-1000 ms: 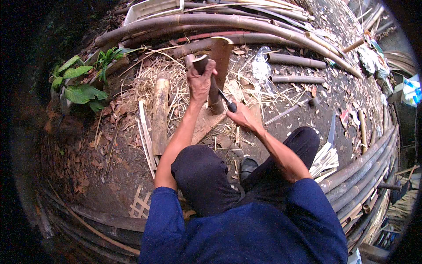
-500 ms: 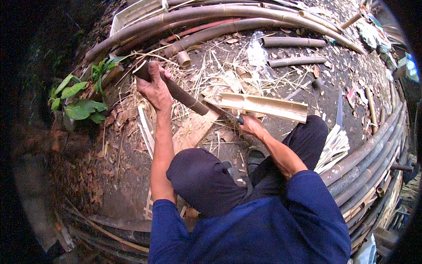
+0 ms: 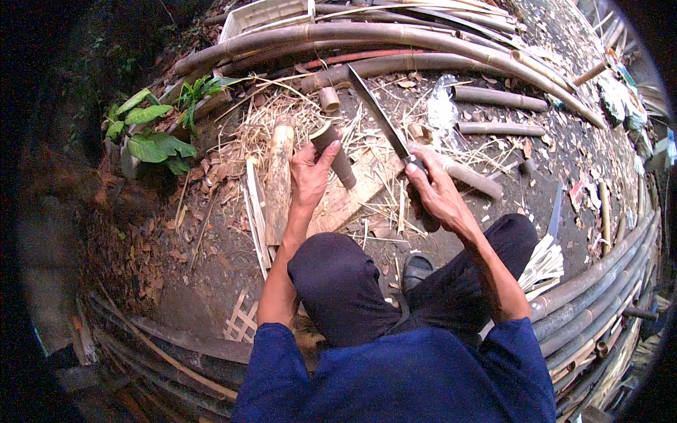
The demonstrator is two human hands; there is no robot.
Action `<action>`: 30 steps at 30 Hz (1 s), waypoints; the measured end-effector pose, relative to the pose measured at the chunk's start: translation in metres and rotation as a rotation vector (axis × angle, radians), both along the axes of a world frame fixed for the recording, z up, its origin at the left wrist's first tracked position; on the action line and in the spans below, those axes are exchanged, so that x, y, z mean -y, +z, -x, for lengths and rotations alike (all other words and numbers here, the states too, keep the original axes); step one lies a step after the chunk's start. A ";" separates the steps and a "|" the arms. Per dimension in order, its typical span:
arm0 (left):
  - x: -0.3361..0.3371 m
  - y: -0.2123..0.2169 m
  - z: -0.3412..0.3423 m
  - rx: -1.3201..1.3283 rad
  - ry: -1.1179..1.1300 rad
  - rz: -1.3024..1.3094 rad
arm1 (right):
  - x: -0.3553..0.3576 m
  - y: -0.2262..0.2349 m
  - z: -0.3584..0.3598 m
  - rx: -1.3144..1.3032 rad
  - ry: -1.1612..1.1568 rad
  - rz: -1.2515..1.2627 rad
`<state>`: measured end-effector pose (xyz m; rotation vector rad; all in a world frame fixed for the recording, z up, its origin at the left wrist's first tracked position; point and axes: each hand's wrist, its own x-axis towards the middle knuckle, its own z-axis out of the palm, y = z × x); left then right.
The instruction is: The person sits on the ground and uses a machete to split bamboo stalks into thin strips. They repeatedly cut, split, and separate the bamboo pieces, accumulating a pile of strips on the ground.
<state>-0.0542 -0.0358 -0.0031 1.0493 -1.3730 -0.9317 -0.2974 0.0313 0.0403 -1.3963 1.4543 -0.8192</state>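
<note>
My left hand (image 3: 309,175) is closed around a short, dark length of bamboo (image 3: 341,166), thumb along its side. The piece tilts over a flat wooden board (image 3: 352,196), its cut upper end facing away from me. In my right hand (image 3: 441,192), the fingers wrap the handle of a long-bladed machete (image 3: 384,116). Its blade points away and leftward, apart from the bamboo. Just beyond and to the right of that hand, another bamboo piece (image 3: 474,178) lies on the ground, partly hidden by the hand.
A wooden log (image 3: 280,166) lies left of the board, beside pale split strips (image 3: 255,204). Long bamboo poles (image 3: 395,35) cross the far side. More poles (image 3: 596,271) lie at right, near a handsaw (image 3: 555,211). Leafy plants (image 3: 151,141) grow at left.
The machete has swung up from low beside the bamboo to point away from me. My left hand and its bamboo came nearer to the board. The piece at right now shows a darker side.
</note>
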 end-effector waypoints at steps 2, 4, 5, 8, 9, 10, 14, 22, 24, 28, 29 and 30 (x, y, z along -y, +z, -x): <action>-0.007 0.005 0.003 0.086 -0.012 0.020 | -0.016 0.028 -0.015 0.089 0.034 0.066; -0.016 0.010 0.000 0.201 -0.005 0.020 | -0.028 0.055 -0.030 0.135 0.086 0.079; -0.017 0.010 0.009 0.122 -0.001 0.058 | -0.029 0.061 -0.029 0.091 0.098 0.133; -0.021 0.011 0.015 0.159 -0.049 0.032 | -0.028 0.057 -0.029 0.092 0.116 0.176; -0.020 0.006 0.016 0.194 -0.023 0.067 | -0.028 0.054 -0.030 0.116 0.121 0.171; -0.019 0.004 0.016 0.193 -0.032 0.064 | -0.027 0.053 -0.031 0.132 0.126 0.171; -0.020 0.001 0.015 0.226 -0.034 0.075 | -0.028 0.053 -0.030 0.086 0.156 0.223; -0.024 0.001 0.016 0.321 -0.016 0.168 | -0.045 0.065 -0.050 0.527 0.126 -0.272; -0.016 -0.003 0.025 0.181 -0.045 0.189 | -0.044 0.054 -0.045 0.061 0.154 0.106; -0.023 -0.005 0.005 0.264 -0.065 0.045 | -0.035 0.080 -0.038 -0.092 0.270 0.099; -0.020 -0.005 0.000 0.209 -0.097 0.054 | -0.037 0.075 -0.042 -0.135 0.260 0.172; -0.009 -0.005 -0.015 0.418 -0.189 -0.010 | -0.039 0.059 -0.042 -0.124 0.192 0.317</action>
